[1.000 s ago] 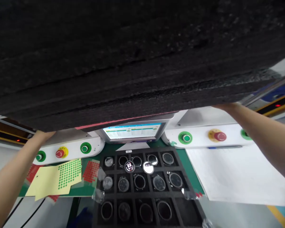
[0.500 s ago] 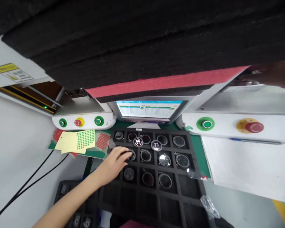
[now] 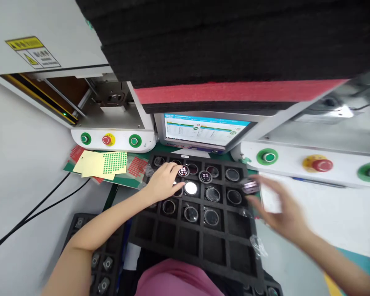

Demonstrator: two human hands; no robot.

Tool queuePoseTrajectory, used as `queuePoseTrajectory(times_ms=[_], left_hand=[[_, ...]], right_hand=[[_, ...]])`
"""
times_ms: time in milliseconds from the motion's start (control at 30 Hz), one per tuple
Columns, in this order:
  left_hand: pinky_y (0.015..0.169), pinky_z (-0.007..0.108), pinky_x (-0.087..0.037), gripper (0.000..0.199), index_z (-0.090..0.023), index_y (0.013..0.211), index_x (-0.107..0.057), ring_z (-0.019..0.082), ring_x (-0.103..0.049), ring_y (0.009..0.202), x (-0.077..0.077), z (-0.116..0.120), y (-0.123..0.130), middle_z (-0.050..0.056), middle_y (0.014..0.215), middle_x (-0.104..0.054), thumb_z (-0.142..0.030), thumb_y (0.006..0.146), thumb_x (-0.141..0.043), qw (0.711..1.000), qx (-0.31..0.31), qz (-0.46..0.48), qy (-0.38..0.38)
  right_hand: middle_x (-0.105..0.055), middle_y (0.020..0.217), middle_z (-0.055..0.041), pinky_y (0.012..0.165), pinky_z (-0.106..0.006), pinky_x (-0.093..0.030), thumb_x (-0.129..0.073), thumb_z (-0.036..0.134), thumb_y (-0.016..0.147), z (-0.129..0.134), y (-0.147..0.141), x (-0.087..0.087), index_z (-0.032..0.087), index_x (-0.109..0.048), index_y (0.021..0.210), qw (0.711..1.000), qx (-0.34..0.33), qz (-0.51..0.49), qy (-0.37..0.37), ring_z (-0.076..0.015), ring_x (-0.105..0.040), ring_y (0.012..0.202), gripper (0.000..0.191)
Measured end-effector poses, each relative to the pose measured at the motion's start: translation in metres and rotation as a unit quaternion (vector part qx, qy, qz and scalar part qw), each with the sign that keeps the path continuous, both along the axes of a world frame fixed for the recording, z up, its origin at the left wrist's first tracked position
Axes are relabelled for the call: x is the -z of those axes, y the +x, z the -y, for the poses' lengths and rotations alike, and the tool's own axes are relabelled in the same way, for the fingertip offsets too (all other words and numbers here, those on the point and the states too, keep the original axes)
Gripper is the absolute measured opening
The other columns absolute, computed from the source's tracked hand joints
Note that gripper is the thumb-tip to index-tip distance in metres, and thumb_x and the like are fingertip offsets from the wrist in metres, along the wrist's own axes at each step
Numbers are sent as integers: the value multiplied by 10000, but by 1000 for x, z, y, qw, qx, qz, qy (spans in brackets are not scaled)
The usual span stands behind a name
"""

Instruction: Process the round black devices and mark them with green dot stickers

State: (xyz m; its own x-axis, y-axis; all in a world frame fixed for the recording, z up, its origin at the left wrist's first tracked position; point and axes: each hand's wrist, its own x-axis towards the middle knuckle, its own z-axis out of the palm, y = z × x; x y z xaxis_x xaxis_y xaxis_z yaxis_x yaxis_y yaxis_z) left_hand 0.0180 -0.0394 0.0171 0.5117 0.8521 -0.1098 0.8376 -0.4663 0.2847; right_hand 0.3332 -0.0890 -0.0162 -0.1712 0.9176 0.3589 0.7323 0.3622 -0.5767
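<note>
While your left hand [image 3: 164, 183] is resting beside a lit watch [image 3: 183, 171] on the black tray [image 3: 214, 249], thumb and fingers parted, your right hand [image 3: 281, 207] is holding, apparently pinched, a blurred watch [image 3: 250, 186] near the tray's right edge. Further watches [image 3: 211, 217] are lying nearby.

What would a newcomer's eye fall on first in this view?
Probably the black foam stack with a red layer, spanning the top centre and right. Next comes the black foam compartment tray at centre, holding round dark-faced watches, the left hand at a lit round watch. Then the blurred right hand at the tray's right edge, holding a shiny silvery piece.
</note>
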Motion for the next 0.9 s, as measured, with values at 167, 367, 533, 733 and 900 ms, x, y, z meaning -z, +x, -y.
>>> queuePoseTrajectory(times_ms=[167, 367, 533, 733, 900], left_hand=[[868, 421, -551, 454, -102, 1136, -598, 345, -632, 1085, 1, -21, 23, 189, 1156, -625, -397, 815, -726, 999, -26, -44, -8], [864, 378, -551, 309, -99, 1024, -642, 307, -680, 1010, 8, -25, 28, 163, 1048, -669, -286, 802, -747, 999, -39, -29, -10], [919, 361, -538, 317, -127, 1121, -641, 269, -673, 1040, -16, -21, -6, 127, 1094, -679, -278, 848, -699, 998, -51, 15, 22], [1102, 406, -421, 459, -80, 1361, -493, 283, -545, 1274, -67, -77, -116, 176, 1364, -568, -158, 915, -570, 976, -186, 3, 114], [1070, 444, -443, 398, -73, 1328, -523, 294, -548, 1266, -83, -170, -188, 196, 1358, -561, -123, 934, -537, 946, -290, -40, 137]], right_hand=[[-679, 1190, -72, 954, -403, -567, -443, 316, 985, 27, -65, 21, 225, -606, 1180, 984, -172, 34, 18, -228, -643, 1119, 270], [-655, 1199, -123, 940, -439, -561, -470, 358, 952, -1, -69, 20, 193, -533, 1227, 991, -116, 65, -13, -258, -636, 1120, 327], [-648, 1210, -124, 903, -463, -565, -521, 397, 881, -36, -72, 30, 194, -526, 1234, 993, -63, 92, -46, -290, -637, 1105, 407], [-708, 1043, -95, 782, -406, -585, -437, 436, 884, -37, -77, 40, 215, -584, 1097, 993, -46, 91, -60, -276, -696, 929, 340], [-721, 970, -134, 572, -413, -558, -372, 590, 902, -36, -86, 40, 182, -593, 1110, 992, 16, 112, -58, -317, -711, 755, 509]])
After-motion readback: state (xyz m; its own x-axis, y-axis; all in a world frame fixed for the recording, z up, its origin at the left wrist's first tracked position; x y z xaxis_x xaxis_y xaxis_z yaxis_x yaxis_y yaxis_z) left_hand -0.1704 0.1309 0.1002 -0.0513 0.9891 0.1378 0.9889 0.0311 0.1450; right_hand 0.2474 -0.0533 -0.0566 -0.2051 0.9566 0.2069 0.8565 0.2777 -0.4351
